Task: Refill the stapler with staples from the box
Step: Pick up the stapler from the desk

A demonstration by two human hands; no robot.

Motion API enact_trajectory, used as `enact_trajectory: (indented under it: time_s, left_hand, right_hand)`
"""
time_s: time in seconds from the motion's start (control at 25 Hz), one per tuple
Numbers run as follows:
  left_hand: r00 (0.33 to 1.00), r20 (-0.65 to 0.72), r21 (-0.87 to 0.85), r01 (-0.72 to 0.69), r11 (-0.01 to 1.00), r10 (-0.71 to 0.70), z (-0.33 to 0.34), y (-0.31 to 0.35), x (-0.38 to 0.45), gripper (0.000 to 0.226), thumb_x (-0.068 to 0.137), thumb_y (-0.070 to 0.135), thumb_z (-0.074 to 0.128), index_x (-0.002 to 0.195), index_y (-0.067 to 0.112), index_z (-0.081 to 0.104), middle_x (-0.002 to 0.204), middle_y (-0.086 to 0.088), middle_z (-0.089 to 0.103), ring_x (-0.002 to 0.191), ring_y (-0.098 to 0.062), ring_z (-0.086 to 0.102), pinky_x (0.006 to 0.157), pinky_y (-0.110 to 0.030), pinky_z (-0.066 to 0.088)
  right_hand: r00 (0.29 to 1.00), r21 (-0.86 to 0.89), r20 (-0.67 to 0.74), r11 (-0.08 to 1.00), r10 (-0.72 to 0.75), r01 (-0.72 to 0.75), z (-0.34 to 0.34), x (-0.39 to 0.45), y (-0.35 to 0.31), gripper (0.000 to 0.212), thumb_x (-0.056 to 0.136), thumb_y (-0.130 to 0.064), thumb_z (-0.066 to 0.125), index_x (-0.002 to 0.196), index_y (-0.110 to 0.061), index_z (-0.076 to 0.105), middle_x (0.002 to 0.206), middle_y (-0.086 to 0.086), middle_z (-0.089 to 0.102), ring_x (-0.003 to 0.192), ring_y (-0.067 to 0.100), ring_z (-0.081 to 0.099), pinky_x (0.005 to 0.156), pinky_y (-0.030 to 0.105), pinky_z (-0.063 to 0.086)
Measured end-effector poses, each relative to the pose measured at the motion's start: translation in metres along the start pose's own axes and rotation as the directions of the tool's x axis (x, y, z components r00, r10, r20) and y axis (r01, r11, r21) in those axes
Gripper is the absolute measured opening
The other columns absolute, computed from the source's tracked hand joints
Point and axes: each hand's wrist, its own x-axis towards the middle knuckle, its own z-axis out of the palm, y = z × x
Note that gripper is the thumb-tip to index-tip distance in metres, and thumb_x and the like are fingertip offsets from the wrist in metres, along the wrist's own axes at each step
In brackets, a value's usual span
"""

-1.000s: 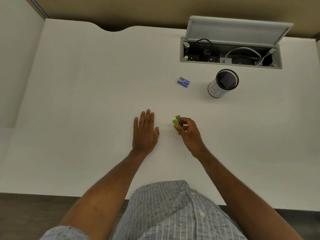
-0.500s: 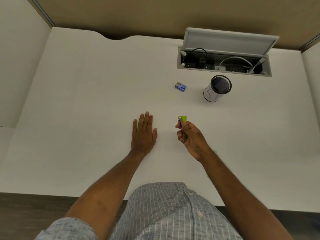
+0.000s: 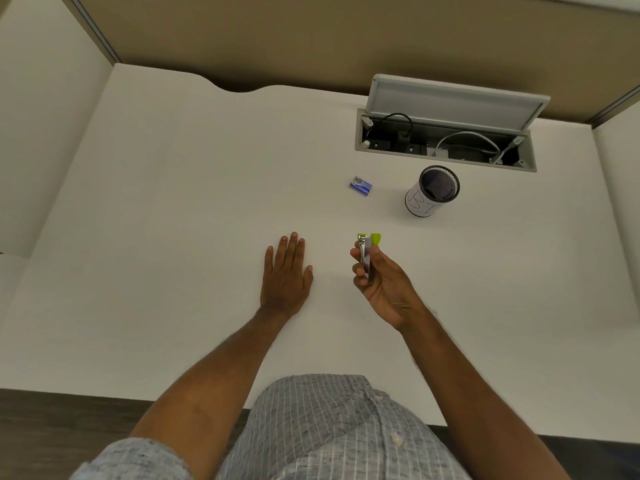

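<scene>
Our right hand (image 3: 382, 284) pinches the stapler (image 3: 366, 252) upright above the desk (image 3: 173, 237), and our left hand (image 3: 285, 273) lies spread flat; one-handed like this, the half-open stapler could slip or snap shut. The box (image 3: 361, 185) sits far off, near the cup (image 3: 431, 192). Since a second ago we have lifted the stapler and turned our palm up.

stapler (image 3: 364, 252): showing shiny metal, green plastic
desk (image 3: 173, 237): looking smooth, matt white
cup (image 3: 431, 191): showing dark mesh
shirt (image 3: 329, 427): looking woven cloth
</scene>
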Motion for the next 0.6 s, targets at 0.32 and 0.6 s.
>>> enact_trajectory:
  time_s: [0.32,0.6]
  left_hand:
    - [1.0,-0.013,-0.003,-0.006,1.0,0.006,0.002,-0.0016,-0.0001,0.062,0.1,0.036,0.035,0.156,0.012,0.024,0.165,-0.009,0.019,0.153,-0.027,0.015,0.122,-0.052,0.017]
    - [1.0,-0.015,0.009,-0.008,1.0,0.008,0.0008,0.0002,-0.0002,0.061,0.101,0.037,0.032,0.155,0.011,0.025,0.164,-0.01,0.021,0.152,-0.028,0.018,0.122,-0.052,0.017]
  right_hand:
    - [0.996,0.071,0.064,0.995,0.061,-0.066,-0.0002,-0.0012,0.002,0.035,0.099,-0.032,0.05,0.123,-0.008,0.058,0.102,0.005,0.068,0.064,0.008,0.055,0.054,0.018,0.047]
    - [0.997,0.1,0.051,0.993,0.066,-0.07,0.0004,-0.0026,0.0017,0.039,0.096,-0.032,0.051,0.124,-0.006,0.058,0.104,0.007,0.071,0.065,0.008,0.059,0.054,0.018,0.049]
